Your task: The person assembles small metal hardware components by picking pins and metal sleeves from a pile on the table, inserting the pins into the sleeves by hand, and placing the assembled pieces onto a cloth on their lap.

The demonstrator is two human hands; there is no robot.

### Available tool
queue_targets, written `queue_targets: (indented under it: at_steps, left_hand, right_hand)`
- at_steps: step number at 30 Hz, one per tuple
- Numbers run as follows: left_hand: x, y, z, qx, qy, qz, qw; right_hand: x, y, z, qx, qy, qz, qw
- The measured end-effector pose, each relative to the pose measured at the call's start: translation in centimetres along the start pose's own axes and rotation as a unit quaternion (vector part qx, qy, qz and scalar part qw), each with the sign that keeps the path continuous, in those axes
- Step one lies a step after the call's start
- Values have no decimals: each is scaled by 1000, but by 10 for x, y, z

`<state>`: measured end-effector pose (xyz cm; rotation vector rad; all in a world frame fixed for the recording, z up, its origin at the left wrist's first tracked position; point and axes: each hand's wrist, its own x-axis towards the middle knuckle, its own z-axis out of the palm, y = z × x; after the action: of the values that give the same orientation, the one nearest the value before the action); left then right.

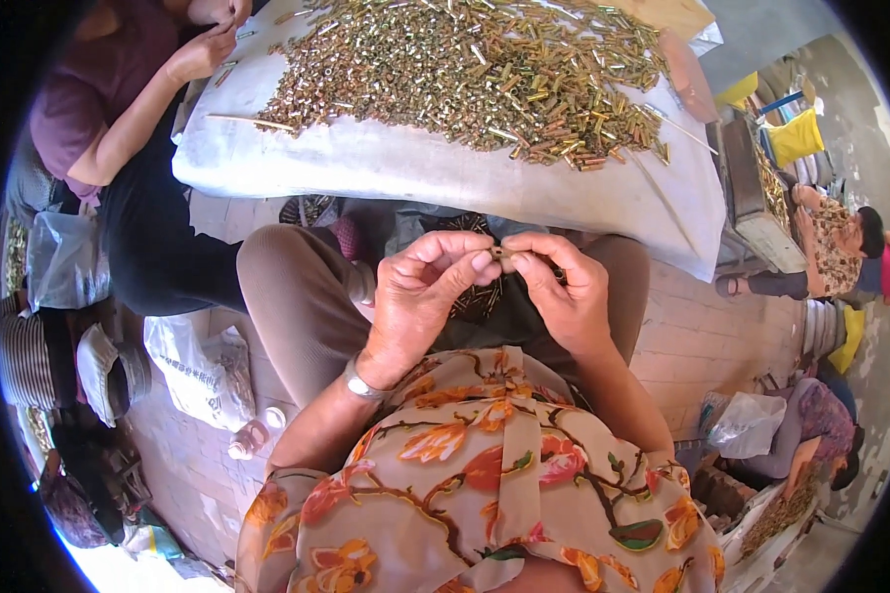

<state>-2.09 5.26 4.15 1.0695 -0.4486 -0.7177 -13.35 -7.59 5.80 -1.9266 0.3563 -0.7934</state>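
Note:
My left hand [423, 298] and my right hand [567, 295] meet above my lap, thumb and fingertips of each pinched on a small brass-coloured metal piece [498, 253]. Its exact kind is too small to make out, and fingertips cover most of it. Beneath my hands, between my knees, a heap of brass-coloured tubular parts [477, 302] shows in part. Beyond them, a large pile of loose brass parts [435, 74], some short and ring-like, others long and tubular, lies on a white-covered table [297, 163].
Thin sticks [249, 123] lie on the table. At the left sits a person in a purple top [89, 109], hands at the table. White plastic bags [196, 371] and a bottle [247, 439] stand on the tiled floor to my left. Other people [831, 232] work at the right.

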Motion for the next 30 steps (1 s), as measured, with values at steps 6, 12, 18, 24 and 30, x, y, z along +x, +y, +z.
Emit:
queue_targets:
  at_steps: [6, 12, 18, 24, 30]
  left_hand:
    - [9, 1, -18, -181, -223, -222, 932]
    - [23, -16, -7, -154, -191, -207, 947]
    - [81, -32, -10, 365, -21, 13, 931]
    - [138, -43, -12, 521, 12, 182, 834]
    - [141, -46, -16, 565, -17, 201, 800]
  right_hand:
    - [-3, -6, -22, 323, -202, 291, 877]
    - [-7, 20, -14, 372, -126, 322, 862]
    - [39, 82, -33, 404, 14, 385, 830]
    - [96, 108, -31, -433, -18, -78, 898]
    - [102, 107, -36, -409, -40, -130, 902]
